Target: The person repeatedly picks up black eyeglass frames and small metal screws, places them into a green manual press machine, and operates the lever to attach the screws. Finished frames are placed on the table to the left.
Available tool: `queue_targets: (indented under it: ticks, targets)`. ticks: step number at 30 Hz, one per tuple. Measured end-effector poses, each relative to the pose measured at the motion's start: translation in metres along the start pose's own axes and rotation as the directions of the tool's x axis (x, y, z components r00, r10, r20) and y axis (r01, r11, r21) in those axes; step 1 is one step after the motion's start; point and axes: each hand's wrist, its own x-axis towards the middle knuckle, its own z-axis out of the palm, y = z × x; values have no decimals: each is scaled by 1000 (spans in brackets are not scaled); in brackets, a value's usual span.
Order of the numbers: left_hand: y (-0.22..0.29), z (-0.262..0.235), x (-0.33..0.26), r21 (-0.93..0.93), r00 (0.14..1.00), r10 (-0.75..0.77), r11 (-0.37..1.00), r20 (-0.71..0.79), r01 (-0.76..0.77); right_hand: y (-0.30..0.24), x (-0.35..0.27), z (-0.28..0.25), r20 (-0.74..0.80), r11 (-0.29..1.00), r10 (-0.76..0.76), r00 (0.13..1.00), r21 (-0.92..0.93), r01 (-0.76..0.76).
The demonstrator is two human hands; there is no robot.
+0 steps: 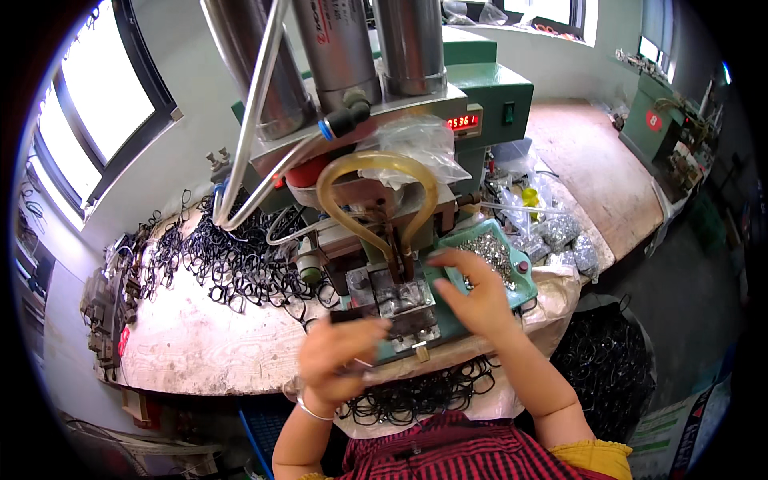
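Note:
My left hand (340, 358) is smeared by motion in front of the lower left of a press's metal tooling block (406, 322). Its fingers look curled, and whether they hold anything is not visible. A dark strip (352, 314) shows just above them. To the right of the block, my right hand (480, 298) has thumb and forefinger spread, pointing at the tooling, with nothing visible between them. A looped amber tube (432, 196) comes down to the tooling. Close behind my right hand sits a green tray (524, 290) of small metal parts (486, 254).
Black cord loops (248, 264) heap on the table's left; more loops (420, 392) lie at my lap. Steel cylinders (336, 56) and pale air hoses (260, 88) rise over the work. Bagged metal parts (560, 232) lie at right, above a dark sack (604, 360) of black loops.

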Motion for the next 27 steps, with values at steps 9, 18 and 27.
queue_targets:
  ticks: [9,18,27]
  targets:
    - [-14,25,-6,93,959,197,971,205,-219,90,-11,-14,-90,884,-135,987,-461,79]
    - [20,4,-78,367,999,35,930,-3,-32,94,3,-17,-291,979,127,948,-115,-166]
    - [-56,-79,-59,650,902,-175,641,-394,408,105,-8,3,-261,828,411,874,507,-238]
